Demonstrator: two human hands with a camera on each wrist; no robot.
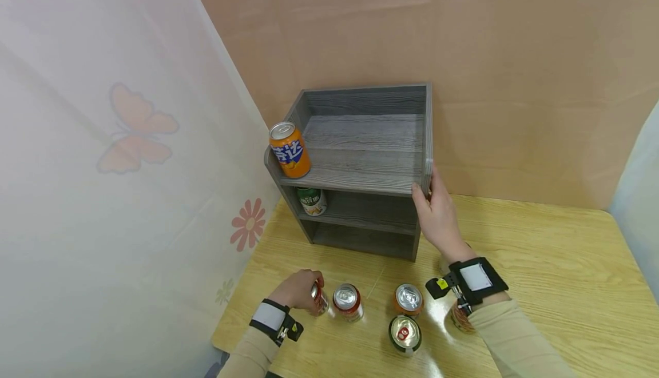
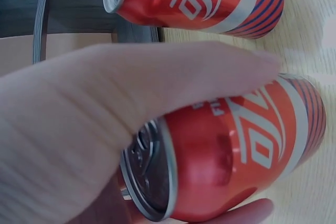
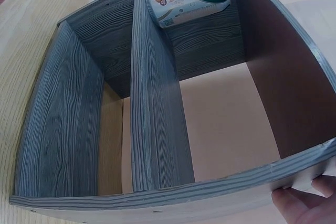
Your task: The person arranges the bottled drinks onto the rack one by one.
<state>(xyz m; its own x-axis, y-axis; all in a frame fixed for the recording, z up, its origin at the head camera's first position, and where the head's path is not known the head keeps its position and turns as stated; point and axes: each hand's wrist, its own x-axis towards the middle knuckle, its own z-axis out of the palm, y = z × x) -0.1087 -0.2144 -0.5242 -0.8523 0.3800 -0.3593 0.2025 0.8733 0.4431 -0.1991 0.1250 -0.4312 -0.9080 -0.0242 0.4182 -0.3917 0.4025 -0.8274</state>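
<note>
the left hand (image 1: 298,290) has its thumb and fingers curled round a red coca-cola can (image 2: 231,150), with only a can's width between them. that can is below and in front of the shelf, near the table's left edge. its long axis runs upright or nearly so, ring-pull end up towards the palm and striped base down at the tabletop (image 1: 540,263); whether the base touches the wood i cannot tell. its white lettering faces the left wrist camera.

the right hand (image 1: 439,215) has its fingers extended along the outer right side of a grey wood-grain shelf unit (image 1: 360,163), touching it near the front edge. the unit stands upright, its open front turned to the person, its boards running crosswise to the left of this hand.

just right of the left hand a second red coca-cola can (image 1: 348,303) stands upright, the nearest obstacle on that side. further right, an orange can (image 1: 409,299) and a dark-green-rimmed can (image 1: 405,333) stand close together, lids up. another can (image 1: 461,318) is partly hidden below the right wrist's black strap (image 1: 479,281).

well to the right hand's left, an upright orange fanta can (image 1: 292,152) occupies the top board's left front corner; directly below, a green-and-white can (image 1: 312,201) stands at the middle compartment's left end.
</note>
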